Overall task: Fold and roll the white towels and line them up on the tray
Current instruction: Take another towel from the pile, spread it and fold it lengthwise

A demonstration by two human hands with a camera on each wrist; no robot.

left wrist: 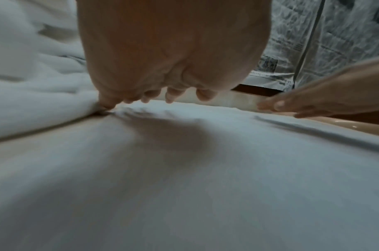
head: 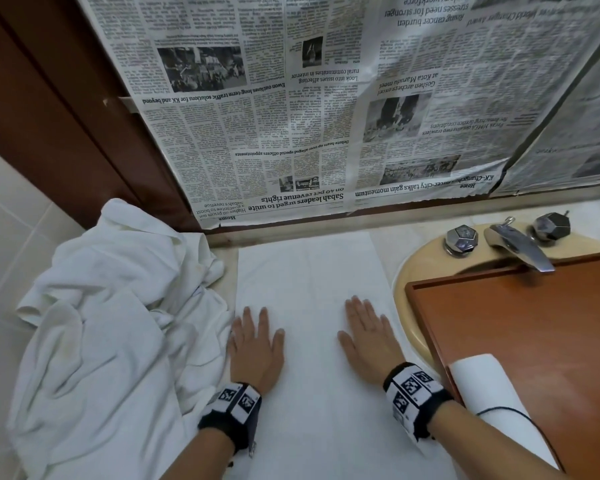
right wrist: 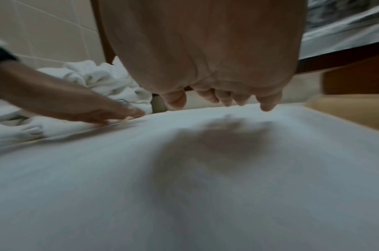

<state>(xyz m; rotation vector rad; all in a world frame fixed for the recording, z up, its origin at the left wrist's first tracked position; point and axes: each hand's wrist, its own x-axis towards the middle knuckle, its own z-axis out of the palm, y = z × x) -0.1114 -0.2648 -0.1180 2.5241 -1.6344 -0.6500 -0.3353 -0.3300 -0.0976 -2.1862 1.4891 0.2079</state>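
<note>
Left of the sink (head: 400,289), on the counter, a white towel (head: 309,271) lies folded into a long flat strip, smooth and almost free of creases, its far end reaching the foot of the newspaper (head: 291,116) on the wall behind the sink and its near end running out of the head view's lower edge. Both hands lie flat on it, fingers straight and slightly spread, gripping nothing: the left hand (head: 257,344) on the strip's edge farthest from the sink, the right hand (head: 368,337) on the edge nearest it. The wrist views, blurred, show the fingertips (left wrist: 169,98) pointing down to the cloth and a shadow under each palm. Farther from the sink than the strip sits a pile (head: 111,306) of crumpled white towels, heaped in loose folds, touching the strip by the left hand. Across the sink lies a brown wooden tray (head: 534,323), with one rolled white towel (head: 489,386) on its near corner. Behind the tray stand the tap (head: 520,247) and two faceted metal knobs (head: 461,239). Newspaper sheets hang upside down; readable headlines include "Sabah leaders urged to unite on 40 pct revenue rights", "Debate heats up over alleged special officers appointments" and "Goshen archers excel at Kota Marudu meet"
</note>
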